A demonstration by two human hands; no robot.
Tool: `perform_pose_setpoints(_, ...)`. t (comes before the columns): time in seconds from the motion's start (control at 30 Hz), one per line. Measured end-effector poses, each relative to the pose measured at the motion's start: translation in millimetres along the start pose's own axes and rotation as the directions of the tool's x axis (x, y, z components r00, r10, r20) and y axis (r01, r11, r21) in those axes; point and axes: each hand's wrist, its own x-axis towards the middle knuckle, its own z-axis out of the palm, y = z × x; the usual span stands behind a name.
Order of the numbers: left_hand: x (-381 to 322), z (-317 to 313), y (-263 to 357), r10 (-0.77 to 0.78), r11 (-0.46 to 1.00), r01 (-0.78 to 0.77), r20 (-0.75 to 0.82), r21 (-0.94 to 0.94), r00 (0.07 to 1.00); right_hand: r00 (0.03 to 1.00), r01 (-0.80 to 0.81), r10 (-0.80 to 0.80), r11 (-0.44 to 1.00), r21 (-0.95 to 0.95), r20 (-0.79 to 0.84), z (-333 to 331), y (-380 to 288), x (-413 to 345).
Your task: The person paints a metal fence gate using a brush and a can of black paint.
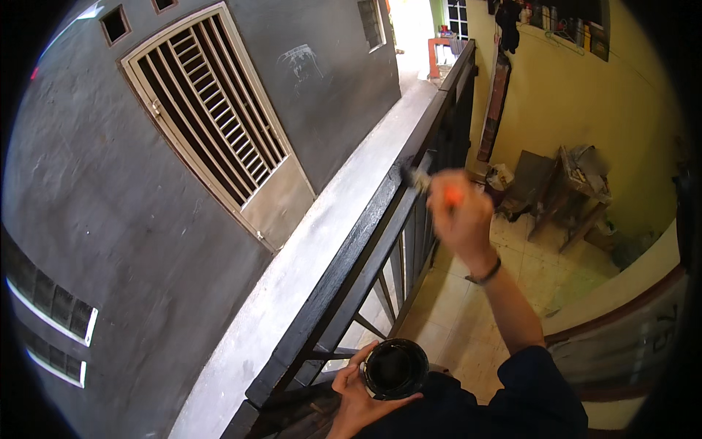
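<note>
My left hand (359, 403) grips a round open can of black paint (396, 367) low in front of my body. Further out, my right hand (463, 211) is closed around a paintbrush (419, 180) with an orange part on its handle; motion blurs both. The dark bristles are at the top rail (351, 244) of a dark wooden railing, and seem to touch its edge. From the brush back toward me the rail looks wet and glossy black. Beyond the brush, its upper stretch appears duller and browner.
Slanted balusters (384, 296) fill the railing below the rail. A pale concrete walkway (307, 247) runs beyond it, along a grey wall (137, 263) with a barred metal door (219, 115). To the right, a cluttered wooden stand (570, 186) stands on the tiled floor (466, 329) by a yellow wall (592, 104).
</note>
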Motion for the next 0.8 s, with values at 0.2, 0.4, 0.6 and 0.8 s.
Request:
perform_pose_setpoints(0.2, 7.6, 3.9, 8.5, -0.017, 1.0, 0.018, -0.079, 0.009, 0.997, 0.97, -0.106, -0.026, 0.849, 0.518, 0.242, -37.8, -79.6, -50.1)
perform_pose_setpoints(0.4, -0.9, 9.5, 7.0, -0.087, 0.996, 0.085, -0.079, -0.025, 0.993, 0.935, -0.305, 0.348, 0.886, 0.35, -0.065, -8.9, 28.7, 3.0)
perform_pose_setpoints(0.6, -28.9, 18.1, -7.2, -0.039, 0.986, 0.0, -0.225, -0.168, 0.974, 0.966, 0.203, -0.185, 0.975, -0.09, 0.181, -9.1, -52.4, -23.9)
perform_pose_setpoints(0.8, -49.4, -3.0, 0.4, -0.25, 0.938, 0.247, 0.016, -0.244, 0.968, 0.788, 0.243, -0.56, 0.666, 0.705, 0.257, -30.2, -188.5, -53.3)
